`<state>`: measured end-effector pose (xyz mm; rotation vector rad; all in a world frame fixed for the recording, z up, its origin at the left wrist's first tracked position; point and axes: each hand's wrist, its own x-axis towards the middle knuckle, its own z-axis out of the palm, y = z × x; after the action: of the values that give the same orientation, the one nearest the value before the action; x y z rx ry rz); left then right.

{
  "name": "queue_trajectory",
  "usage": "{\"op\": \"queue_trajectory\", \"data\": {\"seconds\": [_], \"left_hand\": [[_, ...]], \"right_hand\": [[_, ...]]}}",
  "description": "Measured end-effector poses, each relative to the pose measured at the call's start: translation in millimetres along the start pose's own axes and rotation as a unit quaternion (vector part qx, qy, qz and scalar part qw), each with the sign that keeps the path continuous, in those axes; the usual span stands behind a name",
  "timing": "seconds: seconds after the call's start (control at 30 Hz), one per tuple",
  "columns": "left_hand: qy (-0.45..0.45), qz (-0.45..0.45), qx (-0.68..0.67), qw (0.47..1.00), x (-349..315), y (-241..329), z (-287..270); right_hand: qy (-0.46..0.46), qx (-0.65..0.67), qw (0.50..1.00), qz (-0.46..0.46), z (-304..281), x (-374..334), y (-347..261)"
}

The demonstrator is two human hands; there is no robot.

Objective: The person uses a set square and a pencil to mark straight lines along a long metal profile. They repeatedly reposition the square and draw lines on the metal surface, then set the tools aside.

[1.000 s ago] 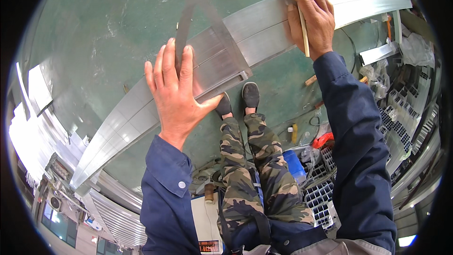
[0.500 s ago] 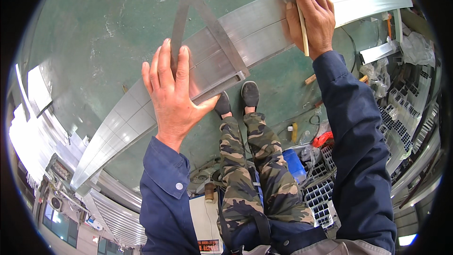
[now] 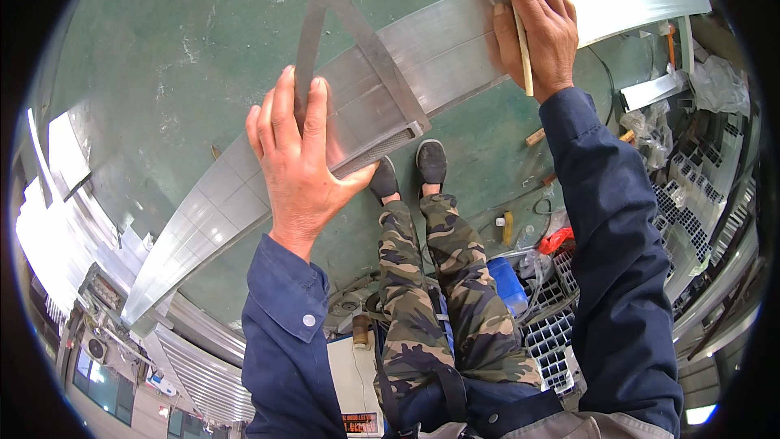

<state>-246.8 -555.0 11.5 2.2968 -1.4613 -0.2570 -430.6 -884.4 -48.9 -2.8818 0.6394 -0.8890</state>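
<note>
A long silvery metal profile (image 3: 455,45) stretches across in front of me, its ends curved by the lens. Lying over it is a triangular metal square (image 3: 375,50), its thick ribbed stock along the profile's near edge. My left hand (image 3: 296,162) grips the square at its left side, fingers extended over the metal and thumb along the stock. To the right, my right hand (image 3: 540,32) rests on the profile, holding a thin yellowish pencil (image 3: 525,65) between its fingers. The pencil's pointed end is up and away from the metal surface.
Stacked metal profiles with open cells (image 3: 691,219) and a clear plastic bag (image 3: 721,85) lie at the right. A blue container (image 3: 508,286) sits beside my legs. Ribbed metal lengths (image 3: 203,378) are at lower left. A small wooden piece (image 3: 535,137) lies on the green floor.
Almost nothing differs. My left hand has shifted very slightly to the right; the square, profile and pencil look the same.
</note>
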Motion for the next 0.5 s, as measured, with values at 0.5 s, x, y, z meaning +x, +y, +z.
{"op": "queue_trajectory", "data": {"seconds": [0.5], "left_hand": [[0.0,-0.002,-0.014,1.0,0.1,-2.0,0.3]], "right_hand": [[-0.029,0.131,0.99,0.037,-25.9,22.1,-19.8]]}}
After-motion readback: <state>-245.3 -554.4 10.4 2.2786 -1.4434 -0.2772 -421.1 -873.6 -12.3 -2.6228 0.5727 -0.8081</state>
